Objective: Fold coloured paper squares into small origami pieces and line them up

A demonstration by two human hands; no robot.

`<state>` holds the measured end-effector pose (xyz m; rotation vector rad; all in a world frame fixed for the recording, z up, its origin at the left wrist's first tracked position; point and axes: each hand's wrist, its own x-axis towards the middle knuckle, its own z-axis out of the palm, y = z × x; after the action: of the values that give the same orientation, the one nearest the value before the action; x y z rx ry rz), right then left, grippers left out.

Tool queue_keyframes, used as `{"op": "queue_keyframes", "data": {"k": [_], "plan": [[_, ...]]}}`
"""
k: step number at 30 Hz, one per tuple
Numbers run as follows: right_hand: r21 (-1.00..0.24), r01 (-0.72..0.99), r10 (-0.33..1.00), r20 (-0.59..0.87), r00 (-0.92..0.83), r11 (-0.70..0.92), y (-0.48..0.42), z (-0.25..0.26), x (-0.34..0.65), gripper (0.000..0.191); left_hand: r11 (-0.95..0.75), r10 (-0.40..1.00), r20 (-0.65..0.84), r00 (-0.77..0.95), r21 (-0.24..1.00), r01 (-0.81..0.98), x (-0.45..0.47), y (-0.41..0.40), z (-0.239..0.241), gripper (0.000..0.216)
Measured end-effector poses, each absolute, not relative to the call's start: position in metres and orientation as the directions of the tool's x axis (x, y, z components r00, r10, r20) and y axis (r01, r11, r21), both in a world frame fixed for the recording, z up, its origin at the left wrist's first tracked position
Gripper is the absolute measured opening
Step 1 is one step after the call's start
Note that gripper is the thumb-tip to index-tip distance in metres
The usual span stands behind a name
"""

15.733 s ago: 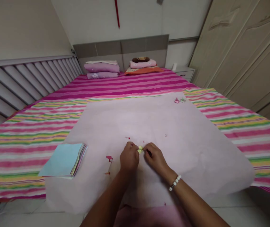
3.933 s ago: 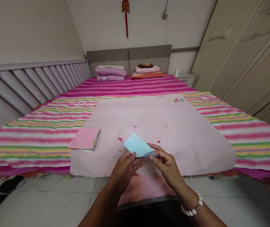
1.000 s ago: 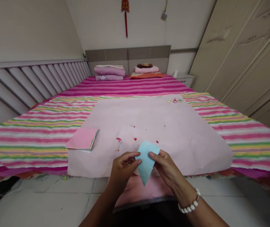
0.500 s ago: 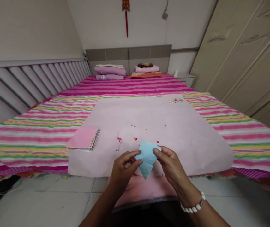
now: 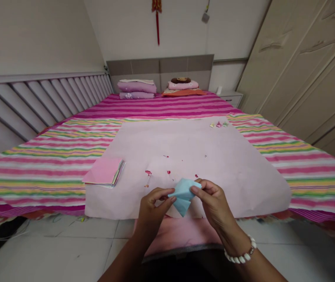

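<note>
A light blue sheet of folded origami paper (image 5: 184, 190) is held up between my two hands, above the near edge of a large pale sheet (image 5: 143, 141) spread on the bed. My left hand (image 5: 154, 206) pinches its left corner between thumb and fingers. On the other side, my right hand (image 5: 214, 199) grips the right corner, thumb on top and fingers behind. The paper bulges at its crease, and a pointed flap hangs down toward me. My right wrist wears a white bead bracelet (image 5: 240, 254).
A stack of coloured paper (image 5: 104, 171), pink on top, lies at the pale sheet's left. Three small folded paper pieces (image 5: 218, 124) sit at its far right corner. Several reddish torn spots (image 5: 148, 172) mark the sheet. Folded bedding (image 5: 137, 88) rests by the headboard (image 5: 185, 64).
The blue paper has bent at its crease, its upper part tipping and its lower point lifting a little. Both hands keep hold of the same corners.
</note>
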<state>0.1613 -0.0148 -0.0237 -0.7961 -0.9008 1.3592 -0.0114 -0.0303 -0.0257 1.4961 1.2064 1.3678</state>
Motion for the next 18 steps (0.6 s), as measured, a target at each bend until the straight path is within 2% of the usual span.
{"op": "queue_keyframes", "data": {"k": [4,8,9,12,13,15,18], "plan": [[-0.91,-0.38,0.985,0.169,0.017,0.163,-0.014,-0.026,0.166,0.021,-0.15,0.985,0.159,-0.071,0.982,0.118,-0.011,-0.029,-0.027,0.012],[-0.925,-0.303,0.971,0.237,0.006,0.228,-0.011,-0.027,0.171,0.015,0.029,0.997,-0.03,-0.074,1.0,-0.009,-0.013,-0.029,-0.027,0.011],[-0.927,-0.295,0.97,0.241,0.002,0.231,-0.01,-0.026,0.172,0.019,0.074,0.995,-0.077,-0.06,0.996,-0.046,-0.013,-0.029,-0.026,0.012],[-0.935,-0.289,0.972,0.23,-0.045,0.207,-0.008,-0.025,0.173,0.063,0.166,0.986,-0.167,0.003,0.979,-0.114,-0.013,-0.029,-0.023,0.014],[-0.943,-0.275,0.972,0.219,-0.082,0.189,-0.008,-0.024,0.172,0.068,0.179,0.984,-0.177,0.027,0.977,-0.117,-0.013,-0.029,-0.022,0.014],[-0.963,-0.234,0.969,0.176,-0.175,0.133,-0.009,-0.023,0.17,0.056,0.19,0.981,-0.184,0.068,0.976,-0.109,-0.012,-0.03,-0.02,0.014],[-0.981,-0.192,0.965,0.078,-0.251,0.029,-0.012,-0.02,0.165,0.02,0.217,0.973,-0.208,0.096,0.972,-0.089,-0.011,-0.031,-0.021,0.017]]}}
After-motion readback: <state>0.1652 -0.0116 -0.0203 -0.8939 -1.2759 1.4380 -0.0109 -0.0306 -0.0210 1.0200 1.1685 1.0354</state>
